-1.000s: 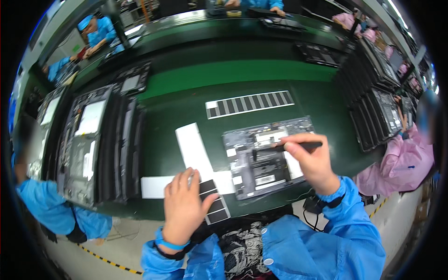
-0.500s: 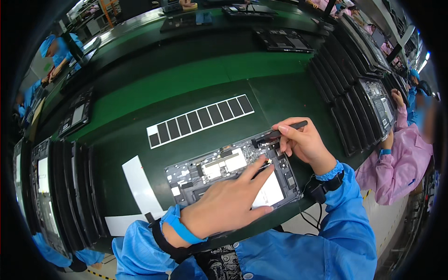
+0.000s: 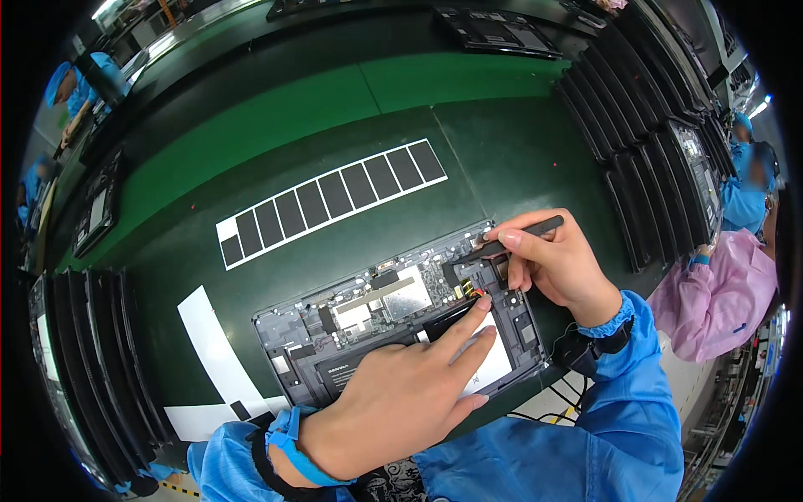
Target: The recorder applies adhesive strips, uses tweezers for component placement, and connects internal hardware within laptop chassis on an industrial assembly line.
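Observation:
An opened laptop base lies in front of me, its circuit board and black battery exposed. My left hand rests across the battery area with fingers stretched out. Its index fingertip touches near a small bundle of red and yellow wires beside the board. Pinched between my right hand's thumb and fingers is a pair of black tweezers. Their tips point left over the base's upper right part, close to a dark strip there; whether they touch it I cannot tell.
Beyond the base lies a white sheet of black rectangular stickers. White strips lie to the left. Upright rows of laptop bases stand left and right. A person in a pink sleeve is at the far right.
The view has shifted, so the base sits slightly lower and further left. My left fingertips have drawn back a little, showing the coloured wires. The tweezers stay in my right hand.

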A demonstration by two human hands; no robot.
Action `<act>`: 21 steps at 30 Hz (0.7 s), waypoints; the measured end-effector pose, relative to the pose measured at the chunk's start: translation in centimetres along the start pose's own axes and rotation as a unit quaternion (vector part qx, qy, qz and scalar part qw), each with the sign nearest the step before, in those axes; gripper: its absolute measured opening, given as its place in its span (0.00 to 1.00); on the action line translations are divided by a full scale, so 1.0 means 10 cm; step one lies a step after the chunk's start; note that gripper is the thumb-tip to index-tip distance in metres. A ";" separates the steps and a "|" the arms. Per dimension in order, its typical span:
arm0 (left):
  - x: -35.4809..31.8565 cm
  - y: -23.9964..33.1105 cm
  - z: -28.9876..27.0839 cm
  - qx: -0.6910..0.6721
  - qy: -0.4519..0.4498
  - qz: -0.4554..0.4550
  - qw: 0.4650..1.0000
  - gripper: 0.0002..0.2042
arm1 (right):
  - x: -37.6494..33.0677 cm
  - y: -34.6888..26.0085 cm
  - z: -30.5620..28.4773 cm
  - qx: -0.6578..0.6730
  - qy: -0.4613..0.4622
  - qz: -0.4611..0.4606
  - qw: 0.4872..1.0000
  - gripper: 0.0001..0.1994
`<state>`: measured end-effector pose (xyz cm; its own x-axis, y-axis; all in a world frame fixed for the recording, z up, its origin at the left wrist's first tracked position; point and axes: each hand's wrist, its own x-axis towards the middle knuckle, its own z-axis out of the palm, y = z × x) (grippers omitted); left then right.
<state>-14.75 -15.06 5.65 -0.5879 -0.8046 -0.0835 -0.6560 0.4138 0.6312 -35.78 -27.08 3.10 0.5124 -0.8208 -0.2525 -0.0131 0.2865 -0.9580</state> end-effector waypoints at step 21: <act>0.11 0.30 0.26 0.151 0.078 -0.131 0.977 0.33 | -0.06 0.04 0.06 0.029 0.022 0.001 0.999 0.14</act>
<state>-18.60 -13.64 5.44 -0.3181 -0.9448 -0.0779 -0.8974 0.2736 0.3462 -35.56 -26.16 2.96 0.4750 -0.8404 -0.2609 0.0364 0.3150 -0.9484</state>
